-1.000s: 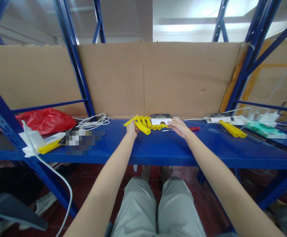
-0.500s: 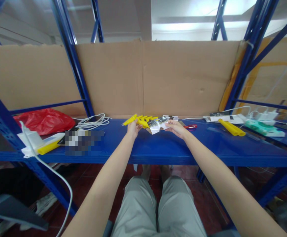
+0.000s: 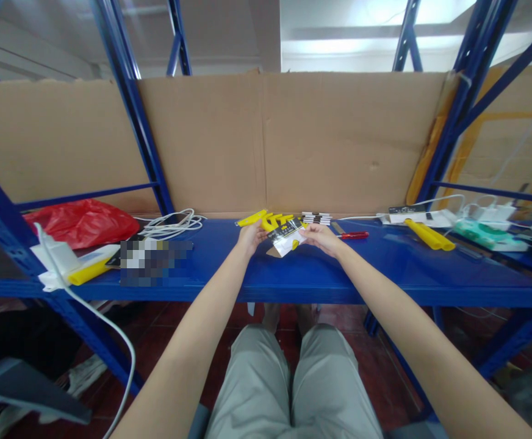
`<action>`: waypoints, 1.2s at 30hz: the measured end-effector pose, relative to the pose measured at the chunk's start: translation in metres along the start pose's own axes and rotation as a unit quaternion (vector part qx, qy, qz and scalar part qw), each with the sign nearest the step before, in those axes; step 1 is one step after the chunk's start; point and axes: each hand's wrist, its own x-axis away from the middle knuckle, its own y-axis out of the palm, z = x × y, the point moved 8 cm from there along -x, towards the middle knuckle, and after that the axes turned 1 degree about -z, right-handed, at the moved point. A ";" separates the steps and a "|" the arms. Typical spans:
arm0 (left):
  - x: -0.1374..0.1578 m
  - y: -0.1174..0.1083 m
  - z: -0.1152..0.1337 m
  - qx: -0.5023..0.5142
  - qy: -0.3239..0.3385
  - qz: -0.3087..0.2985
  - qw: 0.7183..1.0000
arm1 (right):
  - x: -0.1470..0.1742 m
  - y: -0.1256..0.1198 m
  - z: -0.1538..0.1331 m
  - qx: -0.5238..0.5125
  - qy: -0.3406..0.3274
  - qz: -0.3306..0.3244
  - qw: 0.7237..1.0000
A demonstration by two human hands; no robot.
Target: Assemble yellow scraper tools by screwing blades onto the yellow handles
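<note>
In front of me, low over the blue shelf, both hands are on a small black-and-white card package. It is tilted, with a brown inner flap showing at its lower left. My left hand is closed near its left edge, and a slim yellow tool, like a utility knife, sticks out above that hand. My right hand pinches the package's right edge. Just behind lie several yellow pieces, partly hidden by the package. A stack of small white-and-black packages sits behind my right hand.
A red-handled tool lies right of my right hand. Farther right are yellow tubes and a green-and-white pack. Coiled white cable, a red plastic bag and a white plug are at left. Cardboard walls the back.
The package has turned and tilted, now showing more of its white face and a brown flap. My left hand and the yellow tool have shifted right; my right hand has moved slightly left.
</note>
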 end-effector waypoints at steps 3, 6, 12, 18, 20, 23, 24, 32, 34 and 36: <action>0.002 0.002 0.000 -0.004 0.006 -0.004 1.000 | 0.000 -0.001 0.001 0.007 0.000 0.010 1.000; 0.002 0.005 -0.002 -0.028 0.005 -0.023 0.999 | -0.002 -0.004 0.003 0.016 -0.002 0.024 1.000; -0.003 0.008 -0.009 -0.102 -0.011 -0.047 0.994 | -0.008 -0.012 0.005 0.055 -0.025 0.037 0.997; -0.001 0.020 -0.015 -0.104 -0.024 -0.122 0.987 | -0.009 -0.019 0.000 0.083 -0.050 0.072 0.993; 0.000 0.019 -0.015 -0.110 -0.025 -0.112 0.987 | -0.009 -0.018 -0.001 0.087 -0.051 0.077 0.992; -0.001 0.017 -0.015 -0.109 -0.024 -0.092 0.990 | -0.007 -0.018 -0.003 0.093 -0.055 0.085 0.991; -0.001 0.016 -0.014 -0.110 -0.023 -0.087 0.990 | -0.007 -0.018 -0.004 0.093 -0.055 0.087 0.990; 0.001 0.020 -0.012 -0.141 -0.015 -0.108 0.984 | -0.008 -0.022 -0.004 0.052 -0.048 0.101 0.992; 0.003 0.022 -0.015 -0.145 -0.031 -0.128 0.981 | -0.009 -0.026 -0.003 0.052 -0.051 0.115 0.991; 0.004 0.026 -0.018 -0.149 -0.044 -0.153 0.976 | -0.010 -0.029 -0.002 0.047 -0.050 0.126 0.990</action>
